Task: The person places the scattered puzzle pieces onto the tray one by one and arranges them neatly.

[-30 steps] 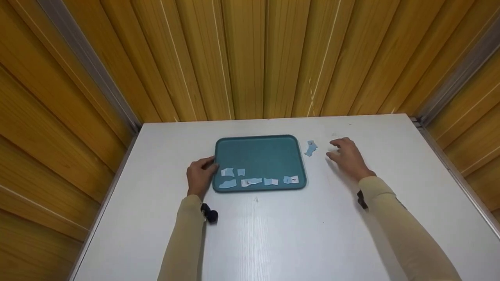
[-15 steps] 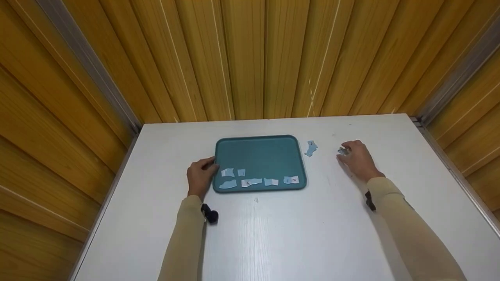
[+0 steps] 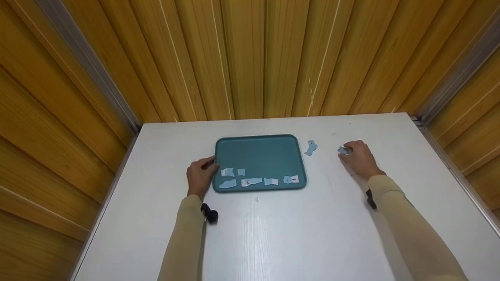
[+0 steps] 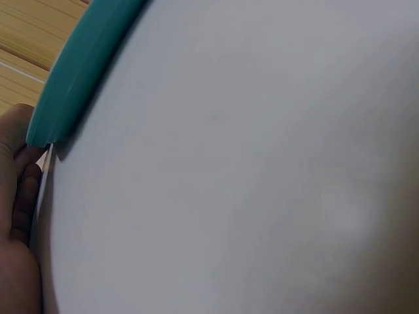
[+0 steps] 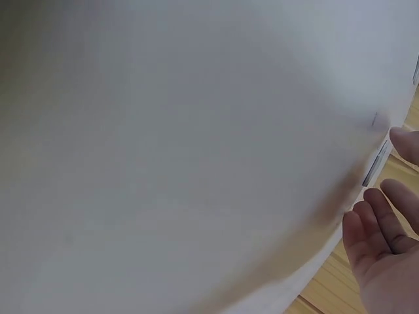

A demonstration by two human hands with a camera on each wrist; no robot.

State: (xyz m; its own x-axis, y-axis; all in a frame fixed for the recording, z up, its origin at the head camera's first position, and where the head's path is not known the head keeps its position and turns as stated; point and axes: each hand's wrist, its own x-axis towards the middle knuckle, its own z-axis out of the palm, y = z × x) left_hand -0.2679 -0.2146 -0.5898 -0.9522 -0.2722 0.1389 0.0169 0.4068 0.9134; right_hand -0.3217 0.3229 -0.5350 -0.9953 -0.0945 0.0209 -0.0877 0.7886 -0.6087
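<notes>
Along the left rim of a teal tray (image 3: 258,154), my left hand (image 3: 199,176) grips the edge with thumb and fingers. Several torn light-blue and white paper pieces lie in the tray, among them a longer strip (image 3: 251,182) at the front and a small scrap (image 3: 241,172) behind it. To the tray's right, my right hand (image 3: 360,160) is spread around a torn piece of blue paper (image 3: 342,150). In the right wrist view this paper piece (image 5: 375,163) shows edge-on between the thumb and the parted fingers.
Another torn blue piece (image 3: 311,148) lies on the white table (image 3: 289,234) just right of the tray. A tiny scrap (image 3: 256,199) sits in front of the tray. Yellow wood-look panels (image 3: 246,58) stand behind the table and at both sides.
My right hand has moved right, away from the paper piece beside the tray, and the farther piece now shows between its fingers. The left hand and tray have stayed put.
</notes>
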